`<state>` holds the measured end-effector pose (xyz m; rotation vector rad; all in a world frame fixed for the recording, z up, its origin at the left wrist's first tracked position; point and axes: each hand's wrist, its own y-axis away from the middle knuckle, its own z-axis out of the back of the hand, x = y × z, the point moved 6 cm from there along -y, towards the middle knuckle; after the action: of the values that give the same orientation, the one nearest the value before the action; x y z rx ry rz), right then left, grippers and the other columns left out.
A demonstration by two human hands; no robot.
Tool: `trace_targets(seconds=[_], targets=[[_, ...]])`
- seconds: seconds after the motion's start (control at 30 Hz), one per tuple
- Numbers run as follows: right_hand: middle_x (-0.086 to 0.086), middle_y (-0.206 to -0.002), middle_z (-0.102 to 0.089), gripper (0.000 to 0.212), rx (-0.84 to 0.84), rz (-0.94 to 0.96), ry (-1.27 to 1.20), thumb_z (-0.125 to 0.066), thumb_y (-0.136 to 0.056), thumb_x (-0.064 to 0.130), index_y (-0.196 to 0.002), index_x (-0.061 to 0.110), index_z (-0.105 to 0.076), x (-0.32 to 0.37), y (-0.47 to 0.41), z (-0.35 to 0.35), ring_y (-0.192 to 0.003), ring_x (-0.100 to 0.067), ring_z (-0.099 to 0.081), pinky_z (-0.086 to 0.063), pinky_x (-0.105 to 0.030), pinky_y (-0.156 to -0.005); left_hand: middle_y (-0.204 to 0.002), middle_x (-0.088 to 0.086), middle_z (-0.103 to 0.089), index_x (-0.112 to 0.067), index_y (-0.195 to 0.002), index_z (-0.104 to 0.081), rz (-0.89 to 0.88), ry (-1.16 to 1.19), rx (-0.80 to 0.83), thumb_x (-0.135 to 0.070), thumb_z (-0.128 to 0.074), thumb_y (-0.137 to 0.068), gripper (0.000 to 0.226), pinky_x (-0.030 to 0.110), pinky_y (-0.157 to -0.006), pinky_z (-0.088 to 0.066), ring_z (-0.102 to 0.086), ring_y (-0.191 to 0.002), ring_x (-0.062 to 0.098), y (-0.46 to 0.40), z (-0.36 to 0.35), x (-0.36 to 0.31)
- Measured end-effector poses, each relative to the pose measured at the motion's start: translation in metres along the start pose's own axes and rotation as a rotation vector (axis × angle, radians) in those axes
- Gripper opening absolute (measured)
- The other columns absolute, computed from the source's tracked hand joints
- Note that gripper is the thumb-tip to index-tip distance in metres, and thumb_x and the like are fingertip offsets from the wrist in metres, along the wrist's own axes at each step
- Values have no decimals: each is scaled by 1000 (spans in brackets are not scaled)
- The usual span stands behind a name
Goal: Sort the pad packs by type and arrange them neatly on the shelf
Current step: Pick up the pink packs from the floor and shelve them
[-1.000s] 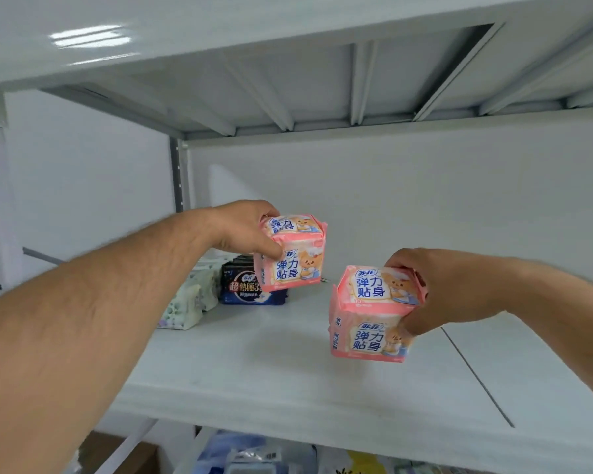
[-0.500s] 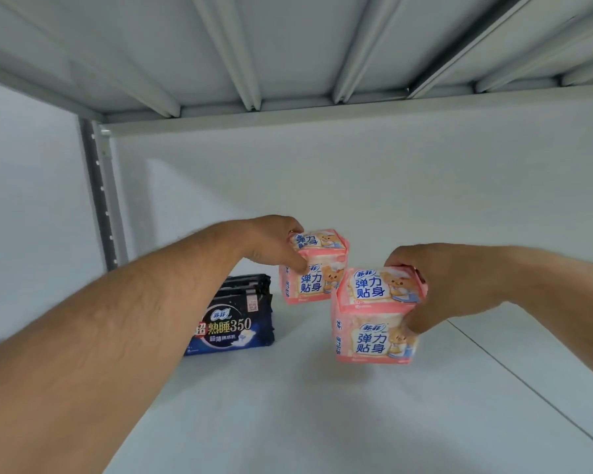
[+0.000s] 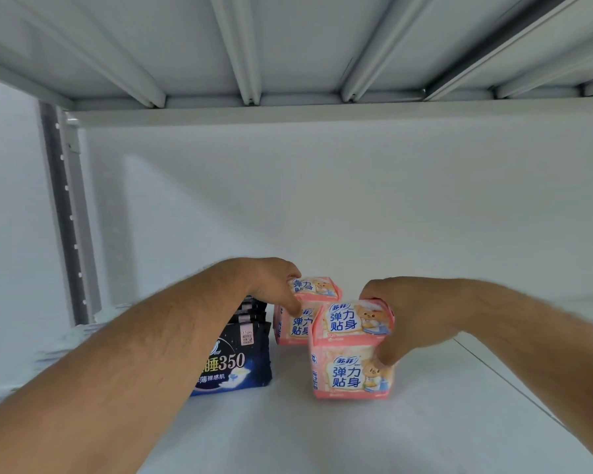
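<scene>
Head view: the left hand (image 3: 274, 285) grips the rear pink pack (image 3: 310, 311) beside the dark blue packs (image 3: 235, 357), and the right hand (image 3: 396, 323) clasps the front pink pack (image 3: 351, 350) low over the shelf (image 3: 288, 436); both packs look light and squashy, best held across top and sides

Bright, even, diffuse light, no glare. Soft shadow on back wall (image 3: 322, 206) upper left of centre. Left edge of frame smeared with motion blur; wide-angle bowing on ceiling ribs (image 3: 240, 56) up top.
</scene>
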<state>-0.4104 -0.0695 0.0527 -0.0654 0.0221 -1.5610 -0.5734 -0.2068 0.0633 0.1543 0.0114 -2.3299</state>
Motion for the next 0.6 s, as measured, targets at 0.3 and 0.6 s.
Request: trace_targets(seconds=[0.3, 0.6], targets=[[2, -122, -62, 71, 21, -18, -77, -84, -73, 47, -132, 22, -52, 2, -26, -15, -106, -20, -61, -47, -29, -85, -147, -9, -44, -30, -144, -45, 66, -106, 66, -57, -68, -81, 73, 38, -107, -34, -43, -131, 16, 0, -8, 7], [18, -113, -61, 60, 73, -73, -222, -87, -72, 40, -123, 30, -58, 16, -28, -14, -103, -6, -61, -52, -23, -87, -147, -8, -47, -31, -143, -48, 48, -116, 101, -46, -56, -95, 51, 35, -106, -32, -43, -130, 13, 9, -2, 15]])
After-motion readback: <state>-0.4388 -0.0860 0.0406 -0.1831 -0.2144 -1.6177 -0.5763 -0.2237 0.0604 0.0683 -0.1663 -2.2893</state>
